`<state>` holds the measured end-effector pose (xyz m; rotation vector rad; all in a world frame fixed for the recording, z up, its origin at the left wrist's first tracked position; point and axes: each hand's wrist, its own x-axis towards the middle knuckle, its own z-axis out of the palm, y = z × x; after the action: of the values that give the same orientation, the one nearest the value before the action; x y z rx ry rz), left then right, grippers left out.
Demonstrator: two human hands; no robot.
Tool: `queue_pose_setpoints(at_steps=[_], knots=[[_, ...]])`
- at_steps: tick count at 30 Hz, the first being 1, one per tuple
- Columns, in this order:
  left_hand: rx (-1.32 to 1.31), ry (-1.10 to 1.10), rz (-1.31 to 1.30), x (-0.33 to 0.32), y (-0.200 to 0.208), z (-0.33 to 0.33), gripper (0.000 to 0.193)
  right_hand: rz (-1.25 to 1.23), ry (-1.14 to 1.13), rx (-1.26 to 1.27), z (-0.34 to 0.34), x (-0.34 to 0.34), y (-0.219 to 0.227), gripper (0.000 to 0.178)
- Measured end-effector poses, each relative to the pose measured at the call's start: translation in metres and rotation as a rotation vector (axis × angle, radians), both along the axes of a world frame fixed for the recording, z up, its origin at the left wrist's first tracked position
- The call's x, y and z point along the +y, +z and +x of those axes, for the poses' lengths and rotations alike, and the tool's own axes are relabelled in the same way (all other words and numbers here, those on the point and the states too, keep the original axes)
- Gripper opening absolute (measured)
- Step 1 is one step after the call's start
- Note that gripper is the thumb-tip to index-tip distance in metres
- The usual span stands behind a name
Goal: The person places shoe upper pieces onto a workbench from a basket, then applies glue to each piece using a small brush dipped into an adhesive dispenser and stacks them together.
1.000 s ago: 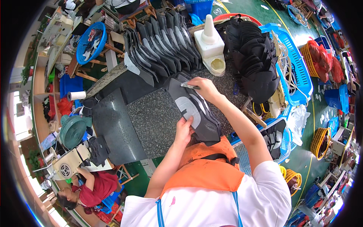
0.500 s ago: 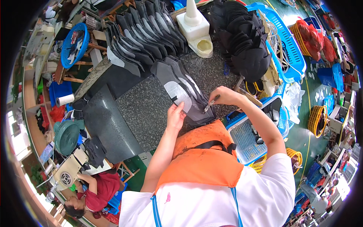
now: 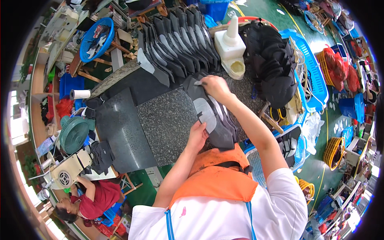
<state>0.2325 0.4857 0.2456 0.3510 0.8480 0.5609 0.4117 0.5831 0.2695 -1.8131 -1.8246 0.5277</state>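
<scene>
A small overlapping stack of dark grey cut pieces (image 3: 222, 136), like shoe-upper parts, lies on the speckled stone worktop (image 3: 164, 116) and reaches to my orange apron. The top one carries a light grey patch (image 3: 207, 112). My left hand (image 3: 197, 138) pinches this patch's near left edge between thumb and fingers. At the stack's far end, my right hand (image 3: 218, 89) grips a small metal-tipped tool (image 3: 197, 83), its tip low over the dark grey material. My fingers hide most of the tool.
Behind stand rows of dark pieces with grey patches (image 3: 176, 44), a white cone-topped pot (image 3: 230, 46) with an open cup, and a black heap (image 3: 272, 64). Blue baskets (image 3: 314, 64) flank the right. A person in red (image 3: 98, 200) sits lower left beside a green fan (image 3: 75, 134).
My right hand has moved with the tool from the stack's near end to its far end. My left hand still pinches the patch edge. The whole view has shifted slightly.
</scene>
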Motion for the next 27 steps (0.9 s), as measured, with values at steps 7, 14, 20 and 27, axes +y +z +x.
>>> queue_pose_setpoints(at_steps=[7,14,20,27], knots=[[0.173,0.332,0.393,0.083,0.073,-0.058,0.043,-0.239,-0.498,0.576,0.047,-0.056,0.029,0.028],[0.148,0.482,0.709,0.296,-0.006,-0.098,0.039,-0.354,-0.684,0.672,0.049,-0.103,0.022,0.019],[0.573,0.671,0.582,0.257,-0.002,-0.082,0.029,-0.351,-0.383,0.164,0.071,-0.135,0.021,0.022],[0.308,-0.07,0.302,-0.009,0.017,0.023,0.029,-0.915,0.141,0.258,0.07,-0.123,-0.001,0.04]])
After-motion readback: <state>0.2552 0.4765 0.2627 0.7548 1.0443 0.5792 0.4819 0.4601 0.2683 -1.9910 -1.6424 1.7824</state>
